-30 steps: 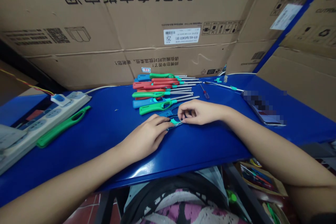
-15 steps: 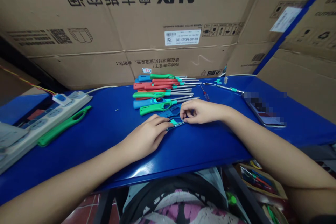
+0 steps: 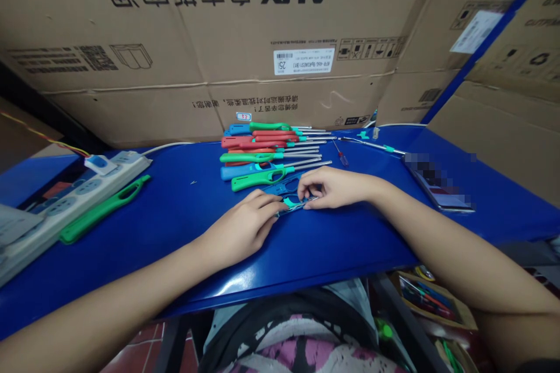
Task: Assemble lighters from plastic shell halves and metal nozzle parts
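My left hand [image 3: 245,224] grips an opened blue stick-lighter handle [image 3: 289,210] at the middle of the blue table. A teal trigger [image 3: 289,202] shows in the handle beside my fingertips. At the handle's front end, the fingers of my right hand [image 3: 332,187] are pinched together over thin parts, too small to make out. Just behind lies another blue handle piece [image 3: 284,187], partly covered by my hands. Beyond it several stick lighters, among them a green one [image 3: 258,180] and a red one [image 3: 236,142], lie in a row with their metal tubes pointing right.
A white power strip [image 3: 87,189] and a green handle piece [image 3: 105,210] lie on the left. To the right are a small screwdriver [image 3: 341,156], a loose metal tube [image 3: 371,144] and a phone [image 3: 437,186]. Cardboard [image 3: 175,70] stands along the back; an open box [image 3: 464,315] sits below the table.
My right hand has shifted very slightly at the front end of the blue handle. My left hand keeps its grip, and the lighters lie as before.
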